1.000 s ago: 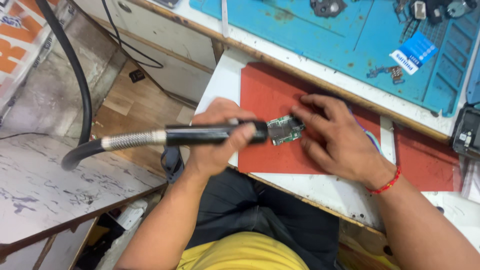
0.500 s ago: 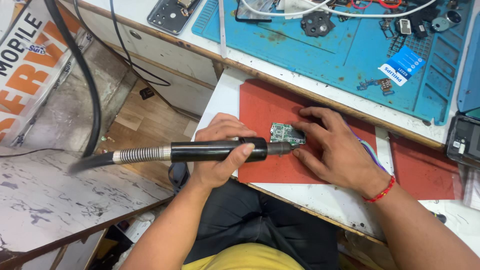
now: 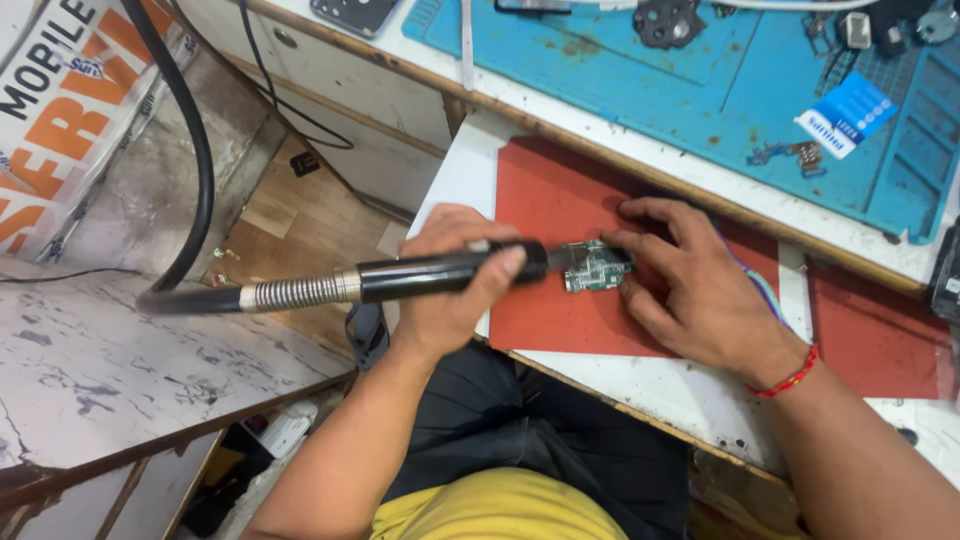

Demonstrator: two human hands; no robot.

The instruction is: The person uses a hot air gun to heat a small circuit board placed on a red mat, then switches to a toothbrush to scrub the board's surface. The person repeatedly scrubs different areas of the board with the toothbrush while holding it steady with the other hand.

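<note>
My left hand point(image 3: 445, 300) is wrapped around a black rotary tool handle point(image 3: 430, 275) with a metal spring collar. The handle lies level and its tip meets a small green circuit board point(image 3: 592, 270). The board rests on a red mat point(image 3: 545, 190). My right hand point(image 3: 700, 295), with a red thread on the wrist, lies flat on the mat and pins the board's right edge with its fingertips.
A thick black hose point(image 3: 195, 140) runs from the tool up to the left. Behind the red mat lies a blue work mat point(image 3: 700, 90) with small parts, a blue packet point(image 3: 845, 115) and a black round part point(image 3: 668, 22). A worn white bench point(image 3: 120, 370) stands at the left.
The tool handle has levelled out from a slight tilt, its tip staying at the board. My right hand keeps its hold on the board. The camera view has shifted a little.
</note>
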